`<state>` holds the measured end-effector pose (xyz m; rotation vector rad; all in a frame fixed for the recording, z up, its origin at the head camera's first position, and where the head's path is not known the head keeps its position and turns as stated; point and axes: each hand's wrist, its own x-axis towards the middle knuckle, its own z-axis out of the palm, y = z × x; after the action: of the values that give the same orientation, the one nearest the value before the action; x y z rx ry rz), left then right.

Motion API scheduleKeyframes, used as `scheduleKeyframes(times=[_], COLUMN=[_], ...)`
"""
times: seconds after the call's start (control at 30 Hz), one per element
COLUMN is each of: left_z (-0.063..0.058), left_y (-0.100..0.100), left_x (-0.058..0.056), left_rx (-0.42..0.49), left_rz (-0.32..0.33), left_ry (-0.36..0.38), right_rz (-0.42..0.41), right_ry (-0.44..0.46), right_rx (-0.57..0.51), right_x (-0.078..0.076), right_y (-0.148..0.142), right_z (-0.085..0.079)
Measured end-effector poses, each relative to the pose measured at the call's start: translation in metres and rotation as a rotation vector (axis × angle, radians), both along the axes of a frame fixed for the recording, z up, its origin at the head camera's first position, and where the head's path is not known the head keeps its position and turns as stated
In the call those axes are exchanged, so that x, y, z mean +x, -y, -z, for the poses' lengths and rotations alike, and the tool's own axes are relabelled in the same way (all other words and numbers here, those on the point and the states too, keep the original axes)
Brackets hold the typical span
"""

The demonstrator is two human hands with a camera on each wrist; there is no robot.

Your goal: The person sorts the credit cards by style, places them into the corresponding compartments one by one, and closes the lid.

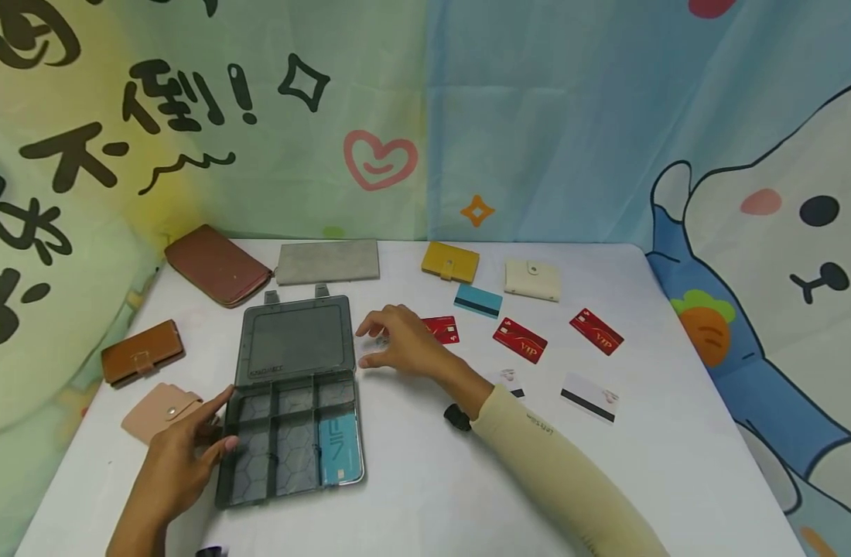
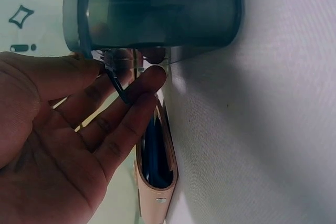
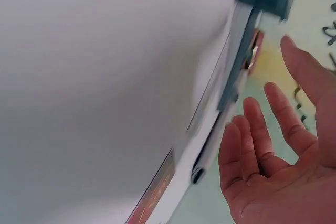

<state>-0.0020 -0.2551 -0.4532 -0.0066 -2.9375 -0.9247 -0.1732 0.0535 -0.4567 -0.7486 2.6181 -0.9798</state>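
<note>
A grey translucent compartment box [image 1: 279, 433] lies with its lid [image 1: 296, 340] swung back. A blue card [image 1: 340, 449] lies in the front right compartment. My left hand [image 1: 182, 460] rests at the box's left side; in the left wrist view, the thumb touches its edge and the fingers [image 2: 126, 129] lie loosely by a dark latch. My right hand [image 1: 408, 344] hovers right of the lid with nothing in it, fingers relaxed in the right wrist view. Red cards [image 1: 520, 340] [image 1: 596, 331], another red card [image 1: 442, 329] partly behind the right hand, and a blue striped card [image 1: 477, 301] lie beyond.
White cards [image 1: 589, 397] [image 1: 507, 381] lie at right. Along the back are a brown wallet [image 1: 217, 265], a grey wallet [image 1: 328, 261], a yellow wallet [image 1: 450, 262] and a cream wallet [image 1: 532, 279]. A tan wallet [image 1: 143, 352] and a pink wallet [image 1: 159, 410] are at left.
</note>
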Motion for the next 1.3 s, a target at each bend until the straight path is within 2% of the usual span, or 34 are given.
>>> scheduleKeyframes(times=[0.1, 0.23, 0.47, 0.6, 0.83, 1.03, 1.13, 1.3], left_z=[0.000, 0.001, 0.001, 0.001, 0.002, 0.001, 0.001, 0.001], left_y=[0.000, 0.000, 0.000, 0.000, 0.002, 0.002, 0.002, 0.001], left_x=[0.000, 0.000, -0.001, -0.001, -0.001, 0.000, 0.001, 0.000], left_rx=[-0.002, 0.002, 0.010, 0.012, 0.000, 0.007, 0.008, 0.015], left_rz=[-0.003, -0.004, -0.005, -0.004, 0.001, -0.005, -0.007, -0.002], left_ry=[0.012, 0.017, 0.024, 0.026, -0.012, -0.004, -0.007, -0.012], right_rz=[0.001, -0.015, -0.035, -0.020, 0.020, 0.007, -0.014, -0.002], right_ry=[-0.014, -0.054, -0.089, -0.069, -0.027, 0.002, 0.078, 0.288], right_rx=[0.064, 0.167, 0.289, 0.300, 0.198, 0.031, -0.096, -0.265], right_x=[-0.016, -0.028, -0.034, -0.034, -0.032, -0.014, 0.000, 0.030], right_y=[0.003, 0.010, 0.014, 0.006, -0.012, -0.020, -0.015, 0.004], right_z=[0.004, 0.010, 0.013, 0.008, -0.011, -0.028, -0.032, -0.033])
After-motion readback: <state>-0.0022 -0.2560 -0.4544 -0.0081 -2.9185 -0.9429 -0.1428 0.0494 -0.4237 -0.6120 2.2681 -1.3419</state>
